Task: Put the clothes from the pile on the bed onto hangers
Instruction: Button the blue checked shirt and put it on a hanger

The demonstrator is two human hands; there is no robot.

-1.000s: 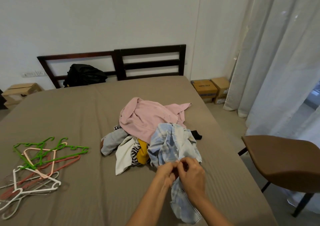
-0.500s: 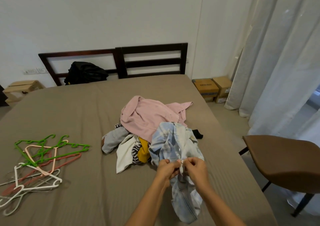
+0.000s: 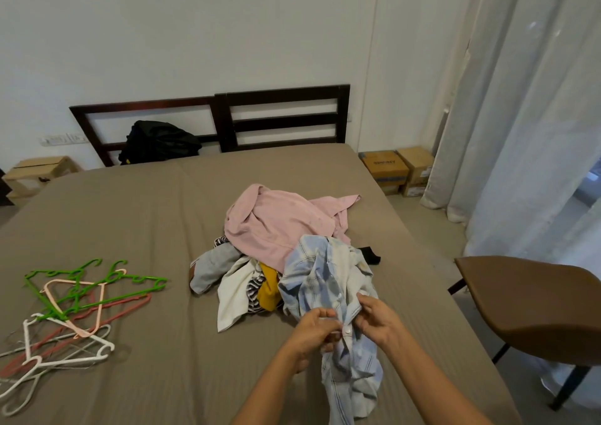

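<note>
Low in the frame, the left hand and right hand both pinch the blue shirt's placket.

soft crumpled cloth shirt, glossy plastic hangers, matt ribbed bed sheet, dark glossy wood headboard, cardboard boxes

Bare bed sheet lies between the hangers at the left and the clothes pile at the centre, giving an open lane; the blue shirt trails from the pile to the near edge, blocking the right of that lane; the brown chair stands just beside the bed's right edge.
</note>
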